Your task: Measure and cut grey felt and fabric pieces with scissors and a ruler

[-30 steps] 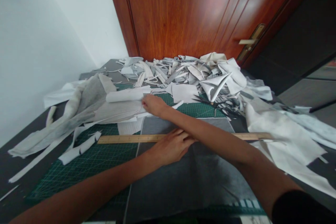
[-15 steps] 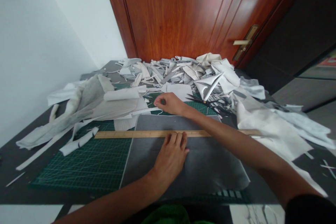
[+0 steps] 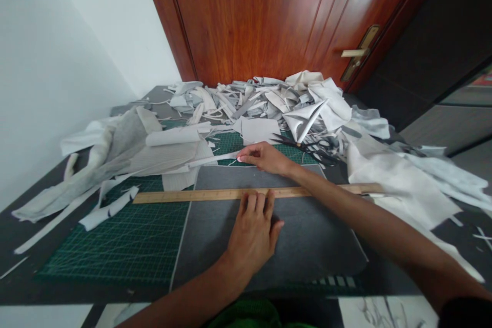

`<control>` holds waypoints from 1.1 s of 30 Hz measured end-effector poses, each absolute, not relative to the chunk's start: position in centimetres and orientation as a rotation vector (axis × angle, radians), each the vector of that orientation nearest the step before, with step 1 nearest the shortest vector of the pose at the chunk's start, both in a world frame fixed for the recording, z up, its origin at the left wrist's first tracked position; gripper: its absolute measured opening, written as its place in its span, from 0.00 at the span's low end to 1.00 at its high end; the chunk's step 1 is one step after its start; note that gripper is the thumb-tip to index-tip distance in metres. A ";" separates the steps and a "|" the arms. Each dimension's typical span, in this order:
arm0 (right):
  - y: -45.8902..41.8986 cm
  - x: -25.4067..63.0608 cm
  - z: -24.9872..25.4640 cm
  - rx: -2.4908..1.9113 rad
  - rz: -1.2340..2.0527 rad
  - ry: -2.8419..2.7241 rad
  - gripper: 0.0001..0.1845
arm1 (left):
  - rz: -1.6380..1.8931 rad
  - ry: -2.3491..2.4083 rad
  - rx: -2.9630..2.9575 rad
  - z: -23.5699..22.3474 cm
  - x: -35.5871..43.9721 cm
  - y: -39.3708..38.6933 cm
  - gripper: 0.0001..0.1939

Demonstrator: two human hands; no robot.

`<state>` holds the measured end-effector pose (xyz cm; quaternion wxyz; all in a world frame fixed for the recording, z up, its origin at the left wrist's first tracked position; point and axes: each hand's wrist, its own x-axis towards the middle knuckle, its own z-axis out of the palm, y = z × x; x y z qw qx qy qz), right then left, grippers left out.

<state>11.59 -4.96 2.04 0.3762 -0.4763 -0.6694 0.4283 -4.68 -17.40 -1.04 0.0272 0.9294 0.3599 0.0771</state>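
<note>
A long wooden ruler (image 3: 161, 197) lies across a dark grey sheet (image 3: 307, 246), which looks like fabric. My left hand (image 3: 253, 230) rests on the sheet, its fingertips pressing the ruler's near edge and its thumb apart; it grips nothing. Beyond the ruler, my right hand (image 3: 267, 158) pinches the end of a narrow white strip (image 3: 219, 157) between thumb and fingers. The strip runs left to a layered pile of pale ribbed fabric (image 3: 165, 156). Under the sheet is a green cutting mat (image 3: 126, 246), partly covered.
Black scissors (image 3: 298, 144) lie beyond my right hand, partly among scraps. A heap of white and grey offcuts (image 3: 249, 100) spreads before the wooden door (image 3: 246, 20). Larger white fabric pieces (image 3: 400, 184) lie at the right, overlapping the ruler's end. A curled scrap (image 3: 107, 212) sits left.
My right hand has moved right from the rolled fabric and now draws out the strip's end. My left hand has shifted so that its fingertips press the ruler. The view has tilted slightly.
</note>
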 end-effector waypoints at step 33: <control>-3.6 -1.0 2.8 -1.167 0.706 -2.512 0.07 | 0.314 1.144 2.770 -1.8 -5.1 -18.2 0.39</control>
